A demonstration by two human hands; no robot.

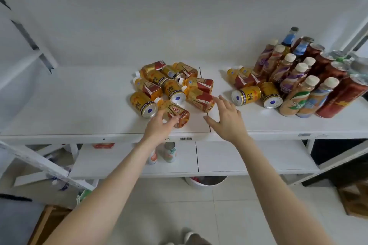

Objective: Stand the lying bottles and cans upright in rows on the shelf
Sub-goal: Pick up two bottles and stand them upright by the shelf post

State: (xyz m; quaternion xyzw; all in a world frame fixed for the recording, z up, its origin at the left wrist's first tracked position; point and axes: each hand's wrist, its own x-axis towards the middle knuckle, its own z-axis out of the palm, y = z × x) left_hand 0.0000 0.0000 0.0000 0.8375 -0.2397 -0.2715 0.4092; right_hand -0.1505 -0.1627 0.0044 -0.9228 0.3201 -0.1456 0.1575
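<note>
A person's left hand point(159, 125) curls around a lying orange bottle point(178, 112) at the front of a heap of toppled cans point(142, 104) on the white shelf point(79, 105), while the right hand point(228, 118), fingers spread, hovers just beside a second bottle point(199, 99).

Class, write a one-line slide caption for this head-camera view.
Left hand grips a lying orange bottle; open right hand hovers beside the toppled pile on the white shelf.
</note>
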